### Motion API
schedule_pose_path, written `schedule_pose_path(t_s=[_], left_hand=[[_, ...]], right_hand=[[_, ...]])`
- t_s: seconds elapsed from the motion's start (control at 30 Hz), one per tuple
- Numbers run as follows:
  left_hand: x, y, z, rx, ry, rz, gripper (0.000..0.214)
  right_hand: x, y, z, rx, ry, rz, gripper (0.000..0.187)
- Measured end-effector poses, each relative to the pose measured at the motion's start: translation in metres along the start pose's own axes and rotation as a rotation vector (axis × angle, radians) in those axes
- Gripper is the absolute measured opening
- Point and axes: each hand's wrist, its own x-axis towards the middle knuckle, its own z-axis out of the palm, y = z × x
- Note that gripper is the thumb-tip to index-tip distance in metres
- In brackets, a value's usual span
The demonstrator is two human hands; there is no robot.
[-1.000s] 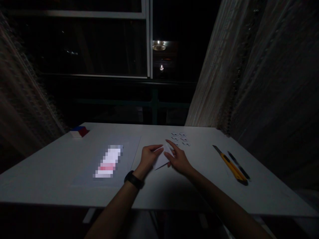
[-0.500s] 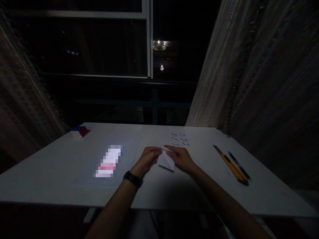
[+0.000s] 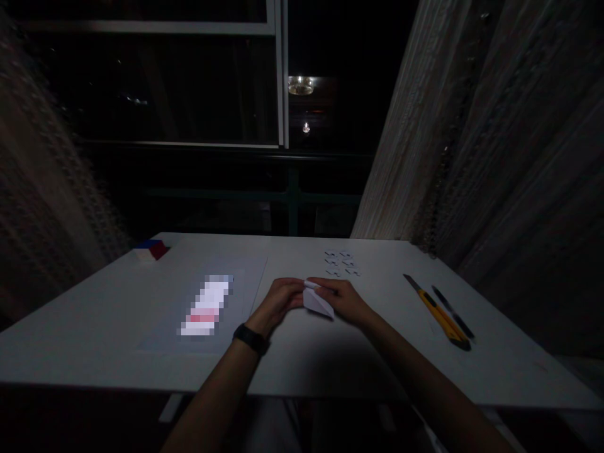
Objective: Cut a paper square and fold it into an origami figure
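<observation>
A small folded white paper [image 3: 317,301] sits between both hands over the middle of the white table [image 3: 94,327]. My left hand [image 3: 279,303], with a dark watch on the wrist, has its fingers curled and pinches the paper's left edge. Across from it, my right hand [image 3: 346,299] grips the paper's right side from above, fingers closed. The room is dim, and the paper's far corner is hidden by my fingers.
Several small paper cut-outs [image 3: 340,263] lie just beyond my hands. A yellow utility knife [image 3: 438,314] and a dark pen [image 3: 452,313] lie at the right. A large sheet [image 3: 160,302] lies at the left, a red-blue block [image 3: 150,250] at the far left corner. Curtains flank a dark window.
The paper has been turned and folded narrower between my hands. My right hand's fingers went from stretched over it to closed on it. Both hands stayed in the same spot.
</observation>
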Motion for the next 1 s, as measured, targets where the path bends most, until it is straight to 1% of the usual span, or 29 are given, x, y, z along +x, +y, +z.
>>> schedule_pose_path(t_s=[0.2, 0.27, 0.37, 0.53, 0.63, 0.7, 0.87, 1.0], left_hand=[[-0.001, 0.003, 0.0, -0.05, -0.006, -0.038, 0.018], [-0.001, 0.003, -0.001, -0.061, -0.02, -0.049, 0.019], [-0.001, 0.002, -0.002, -0.07, -0.055, -0.056, 0.02], [-0.002, 0.002, -0.002, -0.097, -0.115, -0.034, 0.019], [-0.004, 0.003, -0.001, -0.1, -0.135, -0.017, 0.019], [-0.004, 0.002, -0.001, -0.095, -0.124, 0.012, 0.02], [-0.005, 0.002, 0.0, -0.059, -0.016, 0.116, 0.023], [-0.006, 0.002, 0.003, 0.003, -0.017, 0.115, 0.023]], right_hand=[[0.001, 0.001, -0.003, 0.125, -0.054, 0.015, 0.036], [0.001, 0.002, -0.004, 0.137, -0.071, 0.03, 0.036], [0.002, 0.004, -0.005, 0.134, -0.056, 0.057, 0.037], [0.004, 0.006, -0.007, 0.205, -0.07, 0.067, 0.037], [0.005, 0.007, -0.008, 0.27, -0.071, 0.098, 0.037], [0.004, 0.01, -0.008, 0.325, -0.06, 0.136, 0.039], [0.004, 0.012, -0.008, 0.401, -0.017, 0.2, 0.042], [0.003, 0.008, -0.009, 0.379, -0.017, 0.214, 0.042]])
